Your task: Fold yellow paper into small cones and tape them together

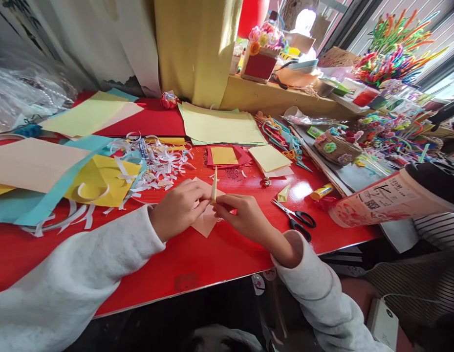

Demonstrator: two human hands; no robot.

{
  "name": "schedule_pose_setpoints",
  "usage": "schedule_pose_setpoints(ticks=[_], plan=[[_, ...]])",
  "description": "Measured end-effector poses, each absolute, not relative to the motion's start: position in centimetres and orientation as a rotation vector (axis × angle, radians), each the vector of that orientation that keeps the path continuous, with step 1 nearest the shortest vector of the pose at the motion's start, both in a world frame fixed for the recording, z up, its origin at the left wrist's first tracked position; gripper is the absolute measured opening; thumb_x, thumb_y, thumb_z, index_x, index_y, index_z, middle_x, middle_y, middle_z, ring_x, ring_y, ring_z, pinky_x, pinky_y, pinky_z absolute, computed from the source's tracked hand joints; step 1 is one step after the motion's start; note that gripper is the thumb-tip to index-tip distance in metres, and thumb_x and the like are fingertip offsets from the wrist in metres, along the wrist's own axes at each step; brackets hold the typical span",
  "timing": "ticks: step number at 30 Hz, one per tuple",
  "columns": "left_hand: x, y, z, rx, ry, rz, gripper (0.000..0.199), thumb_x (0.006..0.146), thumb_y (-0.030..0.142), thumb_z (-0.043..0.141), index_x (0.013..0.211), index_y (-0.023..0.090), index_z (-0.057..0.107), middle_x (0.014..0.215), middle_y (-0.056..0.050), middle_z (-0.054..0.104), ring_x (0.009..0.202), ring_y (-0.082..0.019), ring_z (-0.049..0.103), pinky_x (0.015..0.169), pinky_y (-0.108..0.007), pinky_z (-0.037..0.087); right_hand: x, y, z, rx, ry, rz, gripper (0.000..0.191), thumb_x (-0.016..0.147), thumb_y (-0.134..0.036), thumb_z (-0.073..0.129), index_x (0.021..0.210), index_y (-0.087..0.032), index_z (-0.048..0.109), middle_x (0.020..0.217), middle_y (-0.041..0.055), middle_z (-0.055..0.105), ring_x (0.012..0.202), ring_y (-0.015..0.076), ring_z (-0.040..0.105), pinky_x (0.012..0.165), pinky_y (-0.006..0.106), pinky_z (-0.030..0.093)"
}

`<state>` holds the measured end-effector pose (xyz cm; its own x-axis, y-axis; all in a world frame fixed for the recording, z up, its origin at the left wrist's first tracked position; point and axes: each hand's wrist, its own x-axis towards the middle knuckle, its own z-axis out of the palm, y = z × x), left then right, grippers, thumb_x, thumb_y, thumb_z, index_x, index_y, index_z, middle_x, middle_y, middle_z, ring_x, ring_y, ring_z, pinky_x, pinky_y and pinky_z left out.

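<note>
A small folded piece of pale yellow paper (214, 183) stands narrow and upright between my hands. My left hand (181, 205) pinches its lower end from the left. From the right, my right hand (243, 212) grips the same end with thumb and fingers. Beneath them a pink paper sheet (205, 226) lies on the red table, partly covered by my hands. To the right of my right hand are a second folded yellow paper piece (284, 193) and black-handled scissors (298, 217).
White paper strips (164, 164) and coloured sheets (36, 164) spread over the left side. Yellow squares (270, 159) and a pale yellow stack (223, 124) lie behind my hands. A glue stick (321, 191) and a tilted drink cup (388, 198) are at the right.
</note>
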<state>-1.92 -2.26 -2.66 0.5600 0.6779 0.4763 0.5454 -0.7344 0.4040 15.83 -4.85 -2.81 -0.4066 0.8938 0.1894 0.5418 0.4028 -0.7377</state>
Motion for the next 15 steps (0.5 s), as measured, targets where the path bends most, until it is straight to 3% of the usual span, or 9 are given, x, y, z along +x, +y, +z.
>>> schedule_pose_setpoints(ticks=[6, 15], plan=[[-2.1, -2.2, -2.5, 2.575, 1.136, 0.901, 0.013, 0.080, 0.017, 0.045, 0.070, 0.017, 0.053, 0.069, -0.001, 0.057, 0.070, -0.015, 0.051, 0.068, -0.028, 0.041, 16.3, -4.6, -2.6, -1.333, -1.874, 0.978, 0.014, 0.081, -0.022, 0.049, 0.077, -0.015, 0.060, 0.070, 0.0039, 0.065, 0.062, 0.0135, 0.065, 0.057, 0.023, 0.050], [-6.0, 1.6, -1.6, 2.779, 1.468, 1.001, 0.013, 0.083, 0.024, 0.042, 0.074, 0.020, 0.051, 0.076, -0.004, 0.055, 0.080, -0.020, 0.050, 0.079, -0.037, 0.042, 16.9, -4.3, -2.3, -1.326, -1.701, 1.145, 0.016, 0.080, -0.024, 0.050, 0.081, -0.013, 0.062, 0.072, 0.0045, 0.064, 0.063, 0.0121, 0.064, 0.061, 0.025, 0.053]])
